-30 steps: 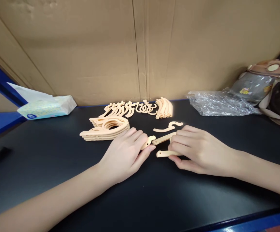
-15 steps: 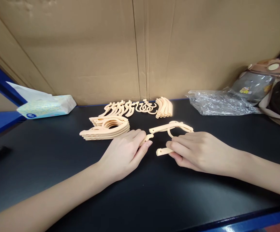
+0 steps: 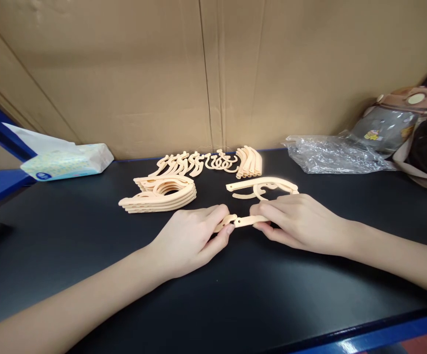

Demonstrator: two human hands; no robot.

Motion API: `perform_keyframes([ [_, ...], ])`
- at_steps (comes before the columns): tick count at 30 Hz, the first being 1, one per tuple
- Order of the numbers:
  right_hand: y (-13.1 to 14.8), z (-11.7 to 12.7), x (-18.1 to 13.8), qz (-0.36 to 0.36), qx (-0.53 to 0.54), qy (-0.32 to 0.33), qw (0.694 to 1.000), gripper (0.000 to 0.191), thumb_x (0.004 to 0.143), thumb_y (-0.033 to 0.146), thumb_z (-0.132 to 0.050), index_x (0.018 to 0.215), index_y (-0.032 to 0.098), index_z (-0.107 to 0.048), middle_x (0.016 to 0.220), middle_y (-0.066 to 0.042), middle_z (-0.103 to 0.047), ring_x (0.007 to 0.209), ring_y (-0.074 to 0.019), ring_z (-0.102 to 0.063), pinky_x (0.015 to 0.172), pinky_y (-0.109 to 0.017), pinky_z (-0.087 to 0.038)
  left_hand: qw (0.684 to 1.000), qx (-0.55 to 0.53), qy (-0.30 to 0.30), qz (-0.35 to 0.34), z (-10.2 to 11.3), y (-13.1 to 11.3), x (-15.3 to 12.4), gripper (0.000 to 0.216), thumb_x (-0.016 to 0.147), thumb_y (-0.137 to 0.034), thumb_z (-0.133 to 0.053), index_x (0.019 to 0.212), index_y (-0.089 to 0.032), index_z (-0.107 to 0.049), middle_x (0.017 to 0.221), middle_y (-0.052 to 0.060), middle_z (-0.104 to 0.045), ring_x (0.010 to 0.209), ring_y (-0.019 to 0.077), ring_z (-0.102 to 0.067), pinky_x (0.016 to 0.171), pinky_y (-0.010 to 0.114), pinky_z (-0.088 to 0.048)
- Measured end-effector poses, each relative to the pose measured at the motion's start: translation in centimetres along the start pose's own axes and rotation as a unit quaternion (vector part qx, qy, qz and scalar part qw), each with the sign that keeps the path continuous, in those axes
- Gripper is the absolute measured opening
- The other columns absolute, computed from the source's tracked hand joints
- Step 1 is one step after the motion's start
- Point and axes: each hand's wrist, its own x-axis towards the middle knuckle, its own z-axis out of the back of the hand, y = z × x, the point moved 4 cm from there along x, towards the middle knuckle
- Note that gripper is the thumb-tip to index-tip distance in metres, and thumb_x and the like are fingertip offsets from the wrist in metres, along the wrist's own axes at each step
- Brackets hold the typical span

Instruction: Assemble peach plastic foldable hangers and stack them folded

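My left hand [image 3: 194,238] is closed on a short cream plastic hanger piece [image 3: 222,224], mostly hidden by the fingers. My right hand [image 3: 298,222] grips a cream hanger arm [image 3: 249,221] with a small hole near its tip. The two pieces meet end to end between my hands, and whether they are joined I cannot tell. Just beyond my right hand lie another hanger arm [image 3: 261,183], a thin curved strip [image 3: 243,195] and a ring-shaped hook part. Left of these sits a stack of folded hangers [image 3: 157,199].
Loose curved pieces [image 3: 178,163], hooks [image 3: 220,161] and a bundle of hanger arms [image 3: 249,162] line the table's back. A tissue pack [image 3: 69,162] is at the left. Crumpled clear plastic [image 3: 334,155] and a bottle [image 3: 386,125] stand at the right, before a cardboard wall [image 3: 125,73].
The two held pieces have come together, my right hand moving slightly left and up. More of the curved strip now shows behind my right hand. The view has shifted slightly.
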Motion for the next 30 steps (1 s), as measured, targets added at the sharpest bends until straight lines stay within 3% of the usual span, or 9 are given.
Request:
perform_keyframes([
  [6, -0.02, -0.01, 0.00, -0.003, 0.013, 0.004, 1.000, 0.020, 0.098, 0.024, -0.039, 0.090, 0.017, -0.056, 0.074, -0.001, -0.066, 0.057, -0.0134, -0.056, 0.055, -0.026, -0.037, 0.999, 0.019, 0.021, -0.016, -0.14, -0.19, -0.07, 0.021, 0.098, -0.027, -0.032, 0.081, -0.020, -0.042, 0.070, -0.002, -0.057, 0.054, 0.0127, -0.053, 0.048, 0.023, -0.031],
  [11, 0.14, -0.07, -0.19, -0.002, 0.040, -0.010, 0.999, 0.023, 0.098, 0.027, -0.042, 0.109, 0.014, -0.058, 0.092, -0.006, -0.071, 0.071, -0.0163, -0.065, 0.065, -0.028, -0.045, 0.995, 0.090, 0.024, -0.020, -0.22, -0.43, -0.14, 0.029, 0.099, -0.043, -0.037, 0.080, -0.021, -0.039, 0.065, -0.003, -0.058, 0.048, 0.0144, -0.053, 0.045, 0.023, -0.028],
  [17, 0.66, -0.14, -0.06, 0.008, 0.040, 0.018, 0.999, 0.030, 0.100, 0.030, -0.038, 0.104, 0.017, -0.064, 0.077, -0.003, -0.066, 0.063, -0.0144, -0.059, 0.062, -0.027, -0.042, 0.991, 0.120, 0.038, -0.033, -0.35, -0.76, -0.01, 0.032, 0.100, -0.042, -0.037, 0.076, -0.021, -0.036, 0.061, -0.004, -0.058, 0.045, 0.0136, -0.055, 0.042, 0.022, -0.026],
  [30, 0.50, -0.15, -0.12, 0.010, 0.058, 0.019, 0.998, 0.033, 0.101, 0.031, -0.034, 0.109, 0.018, -0.064, 0.081, -0.002, -0.067, 0.065, -0.0144, -0.060, 0.063, -0.027, -0.041, 0.982, 0.179, 0.028, -0.053, -0.14, -0.98, -0.12, 0.041, 0.102, -0.045, -0.021, 0.076, -0.020, -0.040, 0.053, -0.002, -0.057, 0.039, 0.0158, -0.055, 0.039, 0.024, -0.020],
])
